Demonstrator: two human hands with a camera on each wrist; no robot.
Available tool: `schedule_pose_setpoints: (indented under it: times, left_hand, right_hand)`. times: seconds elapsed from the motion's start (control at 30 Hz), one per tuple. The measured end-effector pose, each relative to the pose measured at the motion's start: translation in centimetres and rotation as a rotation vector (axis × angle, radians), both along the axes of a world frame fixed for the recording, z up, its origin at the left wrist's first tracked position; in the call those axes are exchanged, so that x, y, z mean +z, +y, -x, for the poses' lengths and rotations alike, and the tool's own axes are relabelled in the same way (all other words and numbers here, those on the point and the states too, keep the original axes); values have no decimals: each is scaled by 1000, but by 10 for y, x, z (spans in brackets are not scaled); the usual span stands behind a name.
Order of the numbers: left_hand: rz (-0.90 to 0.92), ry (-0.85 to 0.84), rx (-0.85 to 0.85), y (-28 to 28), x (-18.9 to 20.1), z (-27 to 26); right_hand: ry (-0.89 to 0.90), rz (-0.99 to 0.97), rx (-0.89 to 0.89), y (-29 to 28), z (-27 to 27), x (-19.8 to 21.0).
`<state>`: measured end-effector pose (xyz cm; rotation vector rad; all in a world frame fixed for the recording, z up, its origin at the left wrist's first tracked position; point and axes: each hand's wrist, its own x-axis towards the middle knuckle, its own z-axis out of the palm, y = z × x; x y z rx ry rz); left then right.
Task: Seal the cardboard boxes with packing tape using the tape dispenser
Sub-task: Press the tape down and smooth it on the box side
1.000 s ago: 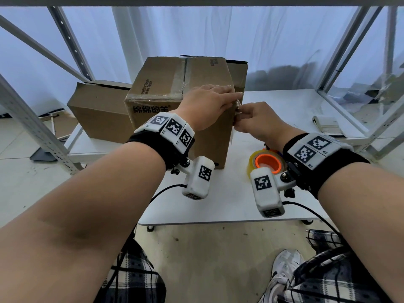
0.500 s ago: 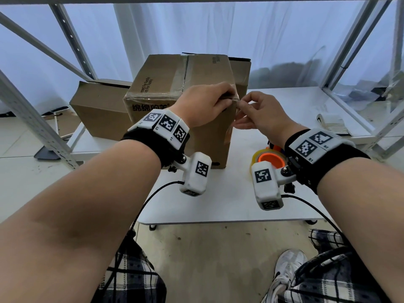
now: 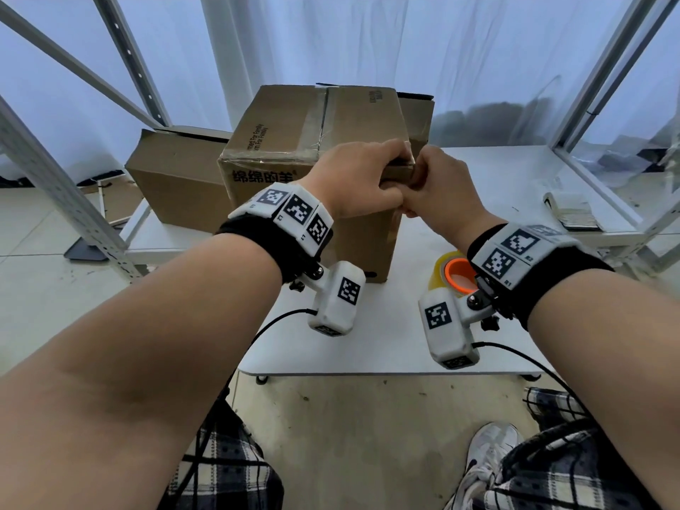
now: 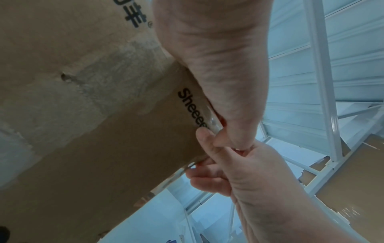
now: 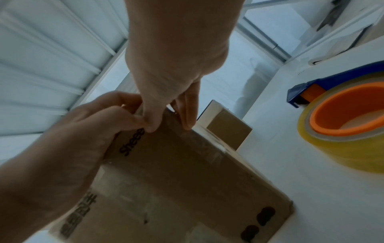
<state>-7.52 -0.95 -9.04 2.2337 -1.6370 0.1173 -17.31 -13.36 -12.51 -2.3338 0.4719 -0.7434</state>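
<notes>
A tall cardboard box [image 3: 294,141] with old tape along its top seam stands on the white table [image 3: 368,344]. My left hand [image 3: 390,174] grips the box's near right top corner, fingers curled over the top and thumb down the edge. My right hand [image 3: 423,182] meets it there and pinches a clear tape strip [image 4: 212,120] against that edge, thumb on the near face and fingers on the right face. In the right wrist view my right hand [image 5: 170,123] pinches this corner. The tape dispenser [image 3: 450,268], blue with an orange core and a yellowish roll, lies on the table right of the box.
A lower open box [image 3: 176,185] lies left of the tall one, and another box [image 3: 419,115] stands behind it. A small pad [image 3: 574,211] lies at the table's far right. Metal rack posts [image 3: 55,178] flank both sides.
My right hand has risen from the box's right side to its top corner and closed against my left hand. My left hand's fingers have curled over the corner.
</notes>
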Motion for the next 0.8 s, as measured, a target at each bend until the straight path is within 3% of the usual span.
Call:
schedule_pose_setpoints:
  times: [0.07, 0.2, 0.4, 0.63, 0.8]
  left_hand:
    - [-49, -82, -25, -1, -3, -3]
    - [-114, -209, 4, -7, -6, -7]
    - [-122, -173, 11, -15, -3, -6]
    - [-141, -130, -68, -2, 3, -15]
    - [-157, -145, -94, 0, 1, -15]
  right_hand:
    - [68, 2, 46, -2, 2, 4]
    - [164, -266, 264, -17, 19, 17]
    - [96, -435, 193, -16, 15, 14]
    - [28, -458, 246, -16, 9, 14]
    - [40, -260, 227, -11, 2, 15]
